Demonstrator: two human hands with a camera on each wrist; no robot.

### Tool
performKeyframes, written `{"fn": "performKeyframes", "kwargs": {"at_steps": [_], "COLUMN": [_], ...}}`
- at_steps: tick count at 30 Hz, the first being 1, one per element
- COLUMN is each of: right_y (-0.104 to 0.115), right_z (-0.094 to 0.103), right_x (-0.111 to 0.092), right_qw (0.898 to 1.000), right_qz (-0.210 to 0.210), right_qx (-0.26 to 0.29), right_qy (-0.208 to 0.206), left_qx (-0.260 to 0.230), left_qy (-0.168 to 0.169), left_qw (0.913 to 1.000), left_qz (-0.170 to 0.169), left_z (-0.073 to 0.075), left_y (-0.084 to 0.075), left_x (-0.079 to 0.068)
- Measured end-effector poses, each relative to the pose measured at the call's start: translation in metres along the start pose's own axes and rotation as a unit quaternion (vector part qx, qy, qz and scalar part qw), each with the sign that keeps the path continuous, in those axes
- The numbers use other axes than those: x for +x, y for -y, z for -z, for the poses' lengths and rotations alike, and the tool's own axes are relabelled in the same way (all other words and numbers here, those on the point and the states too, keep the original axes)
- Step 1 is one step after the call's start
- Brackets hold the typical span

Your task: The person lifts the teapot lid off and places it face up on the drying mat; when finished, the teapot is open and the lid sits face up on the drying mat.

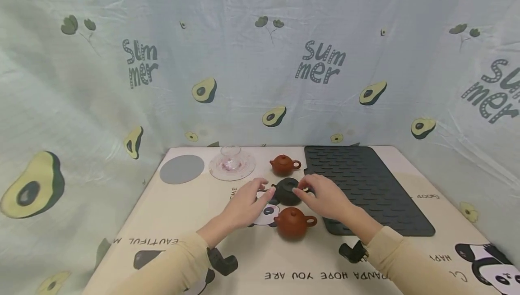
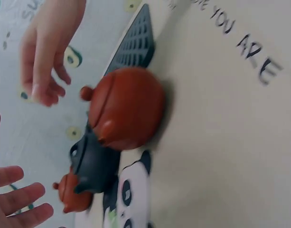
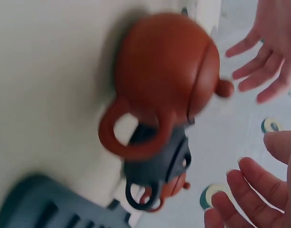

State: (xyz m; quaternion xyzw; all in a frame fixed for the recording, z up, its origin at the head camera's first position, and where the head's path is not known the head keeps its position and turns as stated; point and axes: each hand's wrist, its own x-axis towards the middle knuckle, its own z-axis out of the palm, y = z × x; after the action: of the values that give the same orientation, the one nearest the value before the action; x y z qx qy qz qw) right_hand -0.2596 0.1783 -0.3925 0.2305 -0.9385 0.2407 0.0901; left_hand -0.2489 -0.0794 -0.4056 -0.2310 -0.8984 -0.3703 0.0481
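Three small teapots stand in a row on the table: a reddish-brown clay teapot [image 1: 292, 224] nearest me, a black teapot [image 1: 286, 193] in the middle and a smaller reddish-brown teapot [image 1: 282, 165] behind. My left hand [image 1: 247, 202] hovers left of the black one, fingers apart and holding nothing. On the other side my right hand [image 1: 326, 195] hangs with loosely bent fingers, overlapping the black teapot's handle in the head view. Both wrist views show gaps between the hands and the teapots. The front clay teapot [image 2: 128, 108] partly hides the black teapot [image 2: 98, 159] there.
A dark ribbed mat [image 1: 357, 182] lies right of the teapots. At the back left, a clear glass cup [image 1: 230, 154] stands on a round transparent plate [image 1: 245, 172], beside a grey disc [image 1: 181, 169]. A printed curtain [image 1: 243, 51] encloses the table [image 1: 162, 209].
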Motion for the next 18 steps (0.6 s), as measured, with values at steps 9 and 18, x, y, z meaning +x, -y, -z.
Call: {"fn": "performKeyframes", "kwargs": {"at_steps": [9, 18], "right_y": [0.008, 0.006], "right_z": [-0.020, -0.034], "right_x": [-0.013, -0.015], "right_qw": [1.000, 0.999], "right_qz": [0.008, -0.018], "right_qx": [0.015, -0.025], "right_qy": [0.020, 0.045], "left_qx": [0.016, 0.058], "left_qy": [0.021, 0.004], "left_qw": [0.9991, 0.9983], "left_qz": [0.033, 0.005], "left_z": [-0.044, -0.071], "left_y": [0.006, 0.022], "left_x": [-0.017, -0.017]}}
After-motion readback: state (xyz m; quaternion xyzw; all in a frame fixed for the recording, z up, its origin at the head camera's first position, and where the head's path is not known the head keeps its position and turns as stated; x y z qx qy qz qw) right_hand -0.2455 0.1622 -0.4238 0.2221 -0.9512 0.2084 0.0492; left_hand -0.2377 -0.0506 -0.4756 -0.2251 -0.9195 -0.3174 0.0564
